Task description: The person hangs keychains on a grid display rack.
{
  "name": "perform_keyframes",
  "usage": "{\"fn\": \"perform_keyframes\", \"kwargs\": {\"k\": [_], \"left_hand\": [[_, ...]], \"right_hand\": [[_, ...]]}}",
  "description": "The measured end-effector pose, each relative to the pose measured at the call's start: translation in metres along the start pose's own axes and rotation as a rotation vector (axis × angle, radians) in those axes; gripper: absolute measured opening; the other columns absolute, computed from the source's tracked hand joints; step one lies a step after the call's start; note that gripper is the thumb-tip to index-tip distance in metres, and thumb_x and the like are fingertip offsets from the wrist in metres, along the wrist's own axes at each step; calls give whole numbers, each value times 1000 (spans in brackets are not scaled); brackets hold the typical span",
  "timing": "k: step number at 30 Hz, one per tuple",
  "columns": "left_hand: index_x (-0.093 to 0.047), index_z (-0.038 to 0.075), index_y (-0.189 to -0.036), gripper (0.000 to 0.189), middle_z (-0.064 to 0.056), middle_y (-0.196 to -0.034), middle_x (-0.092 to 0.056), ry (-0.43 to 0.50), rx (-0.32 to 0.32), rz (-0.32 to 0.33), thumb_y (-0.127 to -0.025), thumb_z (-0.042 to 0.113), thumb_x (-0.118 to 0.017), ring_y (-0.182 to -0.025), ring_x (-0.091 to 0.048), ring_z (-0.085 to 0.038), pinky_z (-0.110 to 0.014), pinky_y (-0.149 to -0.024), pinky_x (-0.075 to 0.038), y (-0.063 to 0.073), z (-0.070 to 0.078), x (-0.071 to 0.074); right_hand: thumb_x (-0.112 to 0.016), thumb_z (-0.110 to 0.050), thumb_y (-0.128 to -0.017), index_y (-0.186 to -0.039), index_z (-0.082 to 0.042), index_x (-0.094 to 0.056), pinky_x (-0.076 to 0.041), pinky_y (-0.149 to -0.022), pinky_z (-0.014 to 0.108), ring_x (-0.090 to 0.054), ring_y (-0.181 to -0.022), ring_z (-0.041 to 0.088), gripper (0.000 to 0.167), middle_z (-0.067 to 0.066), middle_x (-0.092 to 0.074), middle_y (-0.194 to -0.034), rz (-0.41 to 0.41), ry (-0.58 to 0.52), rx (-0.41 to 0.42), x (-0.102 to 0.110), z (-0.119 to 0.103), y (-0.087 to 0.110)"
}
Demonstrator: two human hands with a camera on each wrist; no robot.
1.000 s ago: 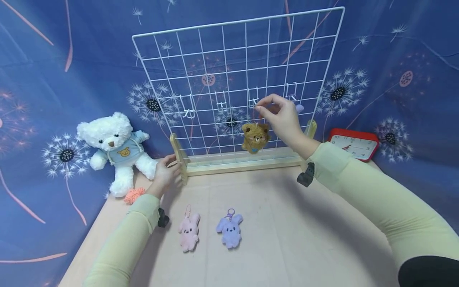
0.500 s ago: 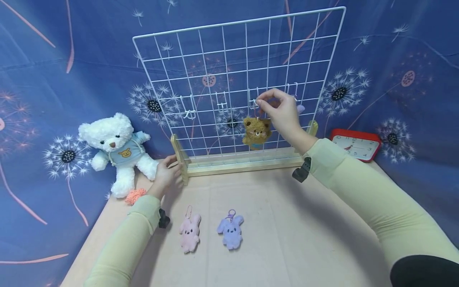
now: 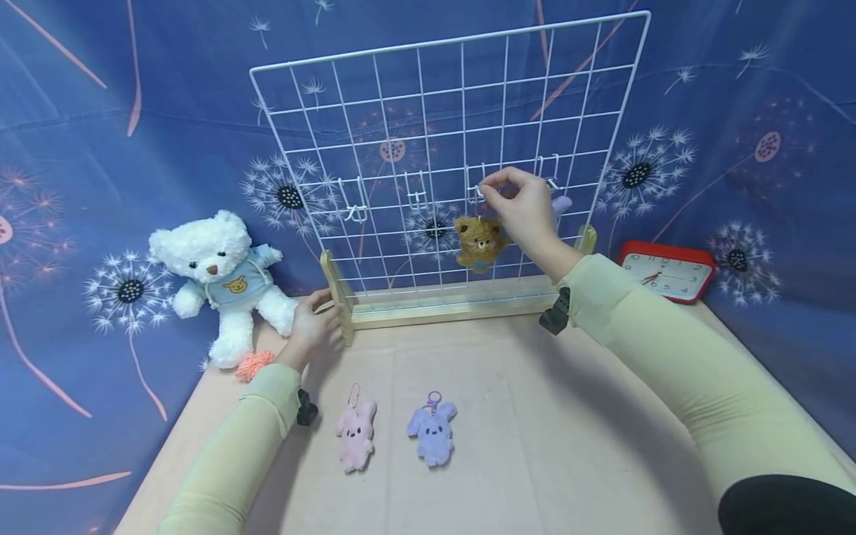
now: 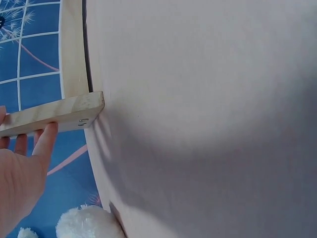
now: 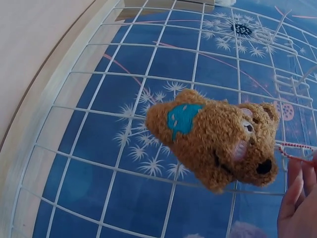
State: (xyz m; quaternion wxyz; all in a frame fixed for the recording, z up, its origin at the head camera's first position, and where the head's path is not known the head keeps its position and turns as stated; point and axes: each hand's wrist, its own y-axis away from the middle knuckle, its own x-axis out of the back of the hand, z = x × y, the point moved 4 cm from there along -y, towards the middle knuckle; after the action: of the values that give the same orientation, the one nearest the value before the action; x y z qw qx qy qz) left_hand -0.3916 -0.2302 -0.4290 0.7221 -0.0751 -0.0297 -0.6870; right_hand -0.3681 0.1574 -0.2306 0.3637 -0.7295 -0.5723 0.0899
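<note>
1. Pink plush rabbit charm (image 3: 355, 438) lies face up on the counter (image 3: 508, 453), loop toward the rack. Lavender plush charm (image 3: 435, 438) lies near it, to the right, apart. Neither is hung.
2. Left hand (image 3: 313, 325): fingers set along the outer face of the wooden end post (image 4: 74, 106), a digit showing on its inner side; the post is judged gripped, probably to steady the rack.
3. Right hand (image 3: 528, 210): fingers pinching the red beaded loop (image 5: 297, 145) of the brown bear charm (image 3: 479, 244). The bear hangs upright in front of the wire grid (image 3: 451, 41), just below a white hook (image 3: 468, 186). Whether the loop is over that hook cannot be told.
4. Progress, as judged: one lavender item (image 3: 562, 203), partly hidden behind the right hand, appears hung at the rightmost hook (image 3: 551, 183); the bear is mid-placement; the two counter charms are outstanding. Two further hooks (image 3: 417, 199) are fitted to the left.
5. Rear: white teddy (image 3: 235, 287) at left, red-framed clock (image 3: 665, 275) at right, blue dandelion backdrop (image 3: 73, 44) behind.
</note>
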Motion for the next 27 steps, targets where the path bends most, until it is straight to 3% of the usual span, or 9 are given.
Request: {"fn": "perform_keyframes", "kwargs": {"k": [5, 13, 21, 27], "left_hand": [[-49, -2, -145, 48, -21, -146, -51, -21, -5, 4, -99, 1, -63, -129, -54, -37, -33, -104, -52, 0, 1, 0], [-48, -4, -146, 49, -23, -146, -51, -32, -8, 4, -100, 1, -62, -130, -53, -38, -31, -104, -52, 1, 1, 0], [-48, -3, -146, 49, -22, -147, -50, -32, 1, 6, -100, 2, -63, -131, -52, -36, -27, -103, -52, 3, 2, -1], [-46, -6, -147, 50, -25, -148, -48, -34, 11, -15, -100, 2, -62, -133, -50, -38, -27, -103, -51, 7, 12, -1]], "right_hand": [[-70, -18, -98, -101, -4, -75, -50, -66, 21, -63, -73, 14, 15, 8, -72, -91, 56, 93, 25, -3, 0, -2], [-71, -17, -98, -99, -4, -72, -47, -67, 21, -61, -73, 15, 14, 8, -71, -89, 98, 168, 60, -5, -2, -1], [-68, -7, -97, -101, 0, -68, -47, -63, 20, -61, -71, 17, 7, 10, -69, -90, 113, 150, 133, -6, -6, 2], [-59, -2, -96, -104, 0, -63, -47, -66, 22, -60, -77, 17, 9, 10, -65, -97, 105, 96, 106, -6, -3, 13]]}}
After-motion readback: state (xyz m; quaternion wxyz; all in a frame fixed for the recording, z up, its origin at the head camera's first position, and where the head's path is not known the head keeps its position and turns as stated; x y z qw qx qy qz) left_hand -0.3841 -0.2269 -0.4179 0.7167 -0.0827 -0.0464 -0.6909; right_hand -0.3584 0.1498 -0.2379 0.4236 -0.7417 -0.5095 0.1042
